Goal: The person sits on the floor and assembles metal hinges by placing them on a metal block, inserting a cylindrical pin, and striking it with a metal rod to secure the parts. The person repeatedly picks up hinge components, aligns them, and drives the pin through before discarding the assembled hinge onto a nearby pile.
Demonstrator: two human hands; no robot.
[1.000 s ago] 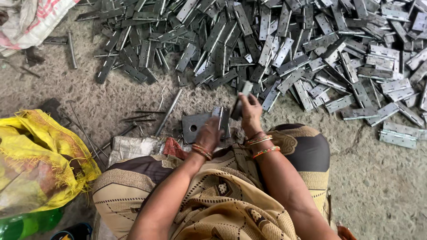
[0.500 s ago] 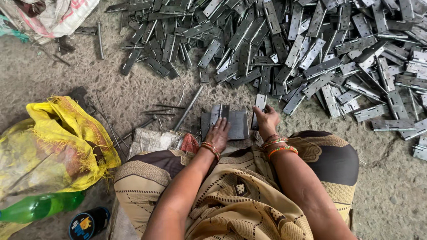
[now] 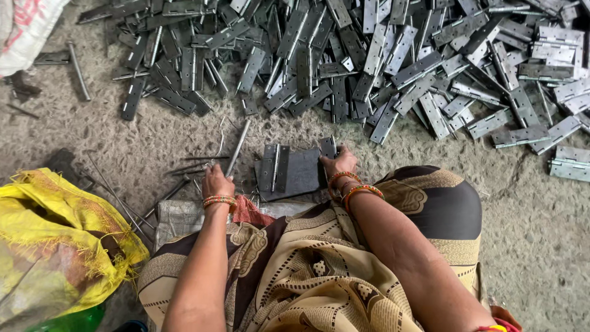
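The right hand (image 3: 340, 163) pinches a small hinge leaf (image 3: 329, 147) at the upper right corner of a dark plate (image 3: 301, 175) that lies flat on the floor just ahead of the knees. An open hinge (image 3: 275, 167) rests on the plate's left part. The left hand (image 3: 216, 182) sits curled at the near end of a thin rod (image 3: 238, 147) that points up toward the pile (image 3: 369, 61); whether it grips the rod I cannot tell.

Risks, as I judge them: the leaf is held by fingertips only, at the plate's edge, so a small slip could drop it onto the gritty floor (image 3: 123, 135) or catch a finger between leaf and plate. Loose pins (image 3: 190, 167) lie beside the left wrist and could roll or jab. The pile's nearest hinges lie close to the plate, and a nudge could slide them onto it.
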